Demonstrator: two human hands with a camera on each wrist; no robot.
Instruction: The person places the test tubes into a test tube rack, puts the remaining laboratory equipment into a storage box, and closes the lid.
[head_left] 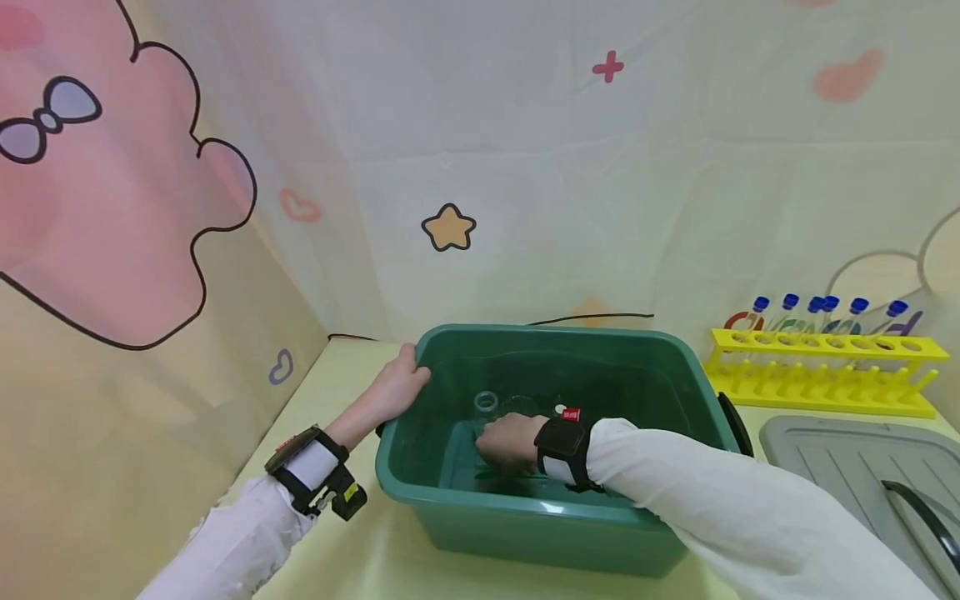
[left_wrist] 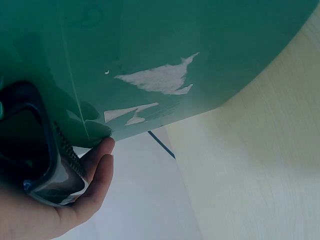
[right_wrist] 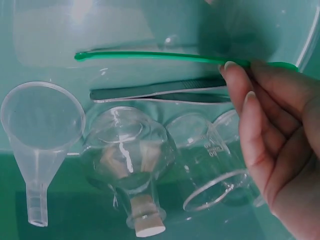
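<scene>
A deep green plastic tub [head_left: 540, 533] stands on the table. My left hand [head_left: 390, 387] grips its left rim, and the left wrist view shows the fingers by the black handle [left_wrist: 47, 150]. Inside the tub, my right hand [head_left: 510, 442] pinches a thin green rod [right_wrist: 150, 55] near one end. Below the rod in the right wrist view lie metal tweezers [right_wrist: 160, 91], partly hidden by the fingers. Alongside are a clear funnel [right_wrist: 42, 120], a round glass flask [right_wrist: 127, 170] with a cork stopper [right_wrist: 149, 225], and a glass beaker [right_wrist: 215, 190].
To the tub's right, a yellow rack [head_left: 825, 392] holds several blue-capped test tubes [head_left: 787, 304]. A grey lid [head_left: 832, 458] with a black handle lies in front of it. A printed cloth wall [head_left: 525, 233] rises close behind.
</scene>
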